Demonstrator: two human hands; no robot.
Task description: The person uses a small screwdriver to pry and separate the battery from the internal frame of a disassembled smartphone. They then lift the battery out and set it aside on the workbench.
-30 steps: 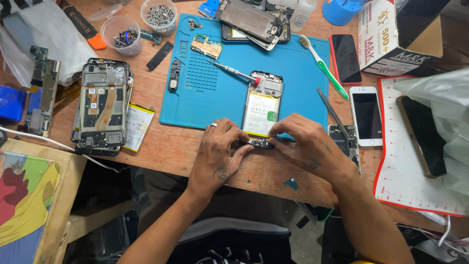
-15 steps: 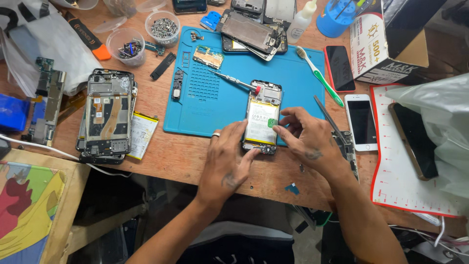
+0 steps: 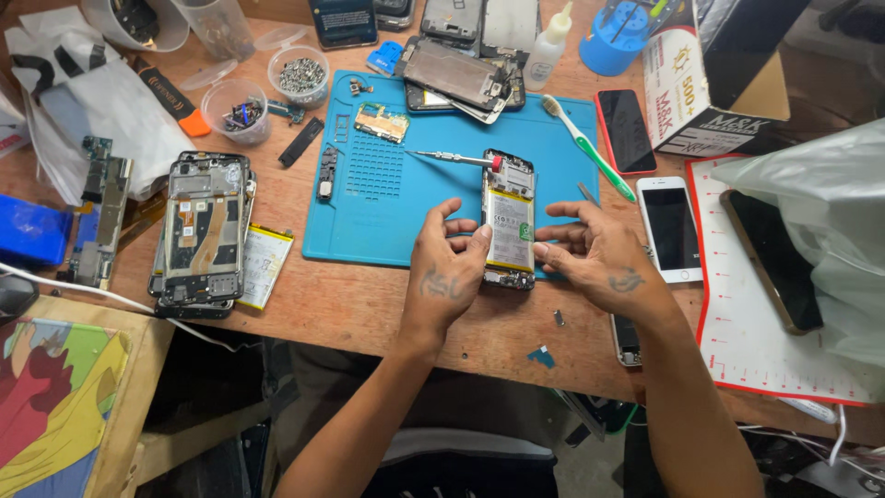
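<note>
Both hands, left hand (image 3: 444, 277) and right hand (image 3: 599, 254), pinch the opened phone (image 3: 510, 221) between their fingertips, loosely enough that it could slip against the screwdriver (image 3: 456, 159) just beyond them.

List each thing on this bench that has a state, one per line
Opened black phone with exposed battery: back off, gripped at both edges.
Left hand: fingers on the phone's left edge.
Right hand: fingertips at its right edge.
Red-tipped screwdriver: lying on blue mat.
White phone: screen dark, face up.
Clear screw tub: lid off.
</note>
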